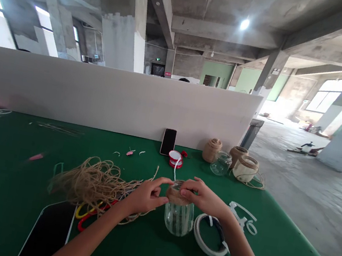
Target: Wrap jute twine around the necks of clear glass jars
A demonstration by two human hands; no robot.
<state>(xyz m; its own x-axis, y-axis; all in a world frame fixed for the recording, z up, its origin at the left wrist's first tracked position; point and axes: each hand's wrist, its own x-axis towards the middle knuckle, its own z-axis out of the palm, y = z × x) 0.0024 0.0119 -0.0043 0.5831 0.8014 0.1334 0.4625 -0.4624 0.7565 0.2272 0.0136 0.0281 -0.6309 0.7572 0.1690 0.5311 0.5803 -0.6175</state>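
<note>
A clear glass jar [178, 222] with whitish vertical strips on its side stands upright on the green table. Brown twine [175, 196] is wound round its neck. On the neck's left side, my left hand [147, 194] grips with index finger and thumb. My right hand [202, 196] holds the neck from the right, its thumb pressed on the twine. Left of the jar lies a tangled heap of twine [93, 180], partly over scissors with red and yellow handles [85, 220]. Right of the jar is a roll of white tape [197, 235].
A phone [168, 141] leans on the white partition [113, 98], behind a red and white spool [175, 158]. At the back right stand a clear jar [221, 163] and several twine-wrapped jars [212, 150]. White tape scraps [243, 218] lie right; a black panel [48, 232] lies front left.
</note>
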